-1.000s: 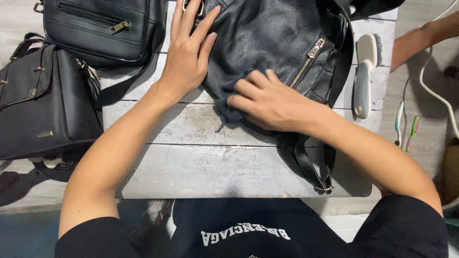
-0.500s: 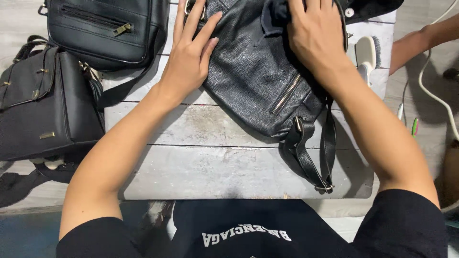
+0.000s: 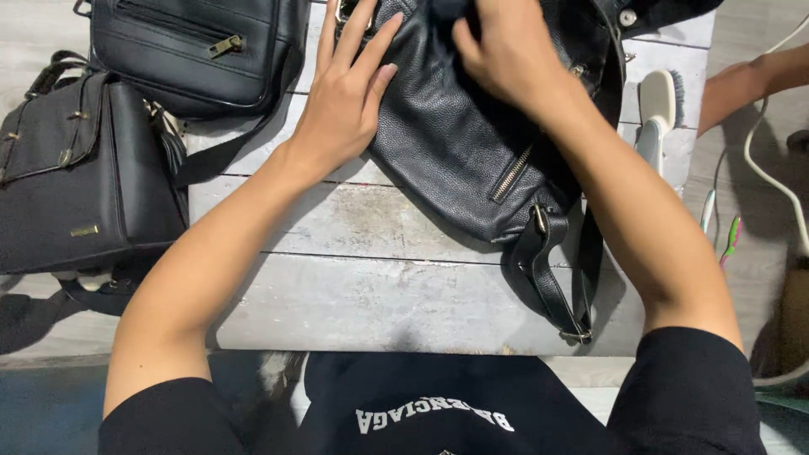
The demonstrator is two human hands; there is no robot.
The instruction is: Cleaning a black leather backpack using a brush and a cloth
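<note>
My right hand (image 3: 506,55) is bunched at the top of the black pebbled leather bag (image 3: 463,143), its fingers curled together and pinching what looks like a dark cloth or a fold of the bag itself; I cannot tell which, since the knuckles hide the contact. My left hand (image 3: 345,101) lies flat and spread, fingers apart, pressing the bag's left edge down onto the pale wooden table (image 3: 362,278). The bag sits tilted across the upper middle of the table, its side zip (image 3: 511,174) running on a slant and its strap (image 3: 556,286) looping down toward me. To do this well I would keep the flat hand firm so the leather cannot slide or bunch, and work the pinched hand in short passes, staying off the zip teeth and the metal buckle (image 3: 539,221). Two more black bags lie to the left, one with a zip pocket (image 3: 194,50) at the top and a satchel (image 3: 76,177) below it, just beside my forearm. A white-handled brush (image 3: 657,114) lies right of the bag, and another person's arm (image 3: 750,80) reaches in at the far right.
</note>
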